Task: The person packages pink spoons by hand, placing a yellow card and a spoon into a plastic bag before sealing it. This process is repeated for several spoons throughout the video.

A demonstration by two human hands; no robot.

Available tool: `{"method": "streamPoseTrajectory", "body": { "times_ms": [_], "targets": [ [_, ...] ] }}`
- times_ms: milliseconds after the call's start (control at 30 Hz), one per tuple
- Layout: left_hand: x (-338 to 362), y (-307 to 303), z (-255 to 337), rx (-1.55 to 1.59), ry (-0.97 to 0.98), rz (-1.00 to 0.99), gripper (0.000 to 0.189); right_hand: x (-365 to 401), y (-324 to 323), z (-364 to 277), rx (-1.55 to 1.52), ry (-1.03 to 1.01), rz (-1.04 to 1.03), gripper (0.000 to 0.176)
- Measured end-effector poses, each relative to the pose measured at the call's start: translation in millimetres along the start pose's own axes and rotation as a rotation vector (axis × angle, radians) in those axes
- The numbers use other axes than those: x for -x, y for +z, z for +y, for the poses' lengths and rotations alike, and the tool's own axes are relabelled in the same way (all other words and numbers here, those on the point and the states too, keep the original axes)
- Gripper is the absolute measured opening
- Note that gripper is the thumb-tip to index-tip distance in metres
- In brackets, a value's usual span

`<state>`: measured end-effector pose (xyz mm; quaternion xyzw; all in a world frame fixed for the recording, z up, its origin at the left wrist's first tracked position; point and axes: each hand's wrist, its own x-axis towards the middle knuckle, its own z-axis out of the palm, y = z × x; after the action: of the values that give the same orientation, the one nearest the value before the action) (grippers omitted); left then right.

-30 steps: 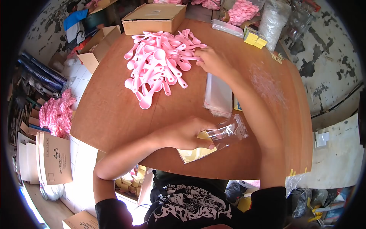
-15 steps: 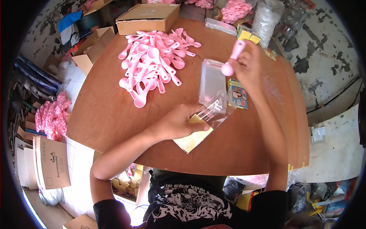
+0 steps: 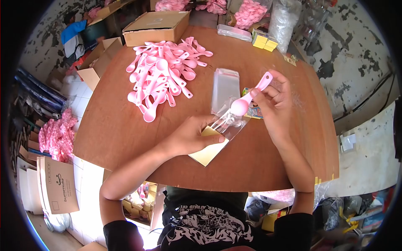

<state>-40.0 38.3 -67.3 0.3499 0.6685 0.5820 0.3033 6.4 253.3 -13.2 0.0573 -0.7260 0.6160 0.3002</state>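
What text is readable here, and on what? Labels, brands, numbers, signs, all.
"bumimulia": carton, lower left.
"AFRAID": black T-shirt; its other lettering unclear.
Small printed box: too small, blurred.
Pink spoon, yellow card: none readable.

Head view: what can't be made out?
All in the head view:
Clear bag: glare and crumpled film obscure whether the held spoon is inside its mouth.
Printed box: partly hidden by the right hand and held spoon.
Spoon pile: lower layers covered by upper ones.
Carton: contents hidden by its top.
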Motion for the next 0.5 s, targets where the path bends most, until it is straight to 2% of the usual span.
{"method": "streamPoseTrajectory", "body": {
  "times_ms": [200,267,367,433,500],
  "targets": [
    [-3.6,3.1,-6.3,0.012,0.124,0.067,0.034,9.4,19.1,0.4,0.030,0.021,-0.081,0.047],
    [-4.3,6.5,-5.8,0.128,0.176,0.138,0.032,11.5,22.2,5.5,0.066,-0.015,-0.102,0.047],
    [-4.4,5.7,-5.9,0.148,0.126,0.123,0.029,14.0,25.1,6.9,0.087,-0.019,-0.126,0.046],
    [-4.5,5.7,-7.4,0.147,0.144,0.127,0.029,14.6,24.9,10.1,0.130,-0.099,-0.121,0.042],
    [-4.6,6.6,-8.1,0.148,0.161,0.132,0.028,16.1,24.4,9.9,0.163,-0.095,-0.132,0.040]
  ]
}}
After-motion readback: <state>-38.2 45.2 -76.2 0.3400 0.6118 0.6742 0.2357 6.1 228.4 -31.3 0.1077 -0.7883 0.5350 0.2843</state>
